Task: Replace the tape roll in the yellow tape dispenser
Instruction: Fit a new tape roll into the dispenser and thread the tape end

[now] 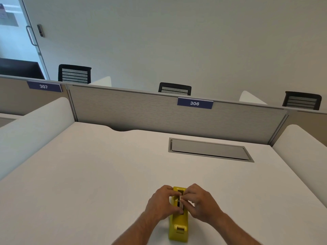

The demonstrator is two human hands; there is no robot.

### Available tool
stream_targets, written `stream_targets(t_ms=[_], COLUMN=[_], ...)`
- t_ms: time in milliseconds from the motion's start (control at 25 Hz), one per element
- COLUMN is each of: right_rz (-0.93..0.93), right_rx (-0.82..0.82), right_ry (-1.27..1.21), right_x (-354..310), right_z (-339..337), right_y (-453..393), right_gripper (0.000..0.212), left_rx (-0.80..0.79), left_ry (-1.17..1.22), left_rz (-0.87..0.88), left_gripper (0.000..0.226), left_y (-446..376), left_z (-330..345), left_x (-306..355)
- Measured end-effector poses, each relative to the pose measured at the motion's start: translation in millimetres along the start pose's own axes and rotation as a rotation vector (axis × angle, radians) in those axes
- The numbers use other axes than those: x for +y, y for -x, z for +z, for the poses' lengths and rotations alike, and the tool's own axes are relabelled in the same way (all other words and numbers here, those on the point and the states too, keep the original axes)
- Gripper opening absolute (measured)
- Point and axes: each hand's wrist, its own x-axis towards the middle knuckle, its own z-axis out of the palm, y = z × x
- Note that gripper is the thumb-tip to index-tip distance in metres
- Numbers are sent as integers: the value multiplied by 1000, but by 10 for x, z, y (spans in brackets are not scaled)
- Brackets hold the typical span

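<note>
The yellow tape dispenser (178, 225) stands lengthwise on the white desk (88, 174), near the front edge, its cutter end toward me. My left hand (161, 202) clasps its left side, fingers curled over the top. My right hand (201, 202) is on its right side, and the fingertips of both hands meet over the open slot in the middle. A thin pale piece (181, 203), seemingly the tape roll, sits edge-on in the slot under those fingertips. Most of it is hidden by the fingers.
A grey flap cover (208, 149) is set into the desk at the back right. A grey partition (141, 110) labelled 306 closes the back, with white side screens left (35, 128) and right (300, 149). Black chairs stand beyond it.
</note>
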Motion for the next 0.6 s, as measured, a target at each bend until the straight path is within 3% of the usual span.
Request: stream_targets(t_ms=[120, 600], right_rz=[8, 27], right_rx=[-29, 18], right_ry=[-17, -26], right_x=[34, -4], right_z=[-1, 18], right_y=[17, -11], right_gripper=[21, 5], left_rx=[4, -2], left_ry=[-20, -39], left_rz=[1, 9], left_gripper=[69, 67], left_y=[3, 13], left_z=[2, -8], left_x=[0, 3])
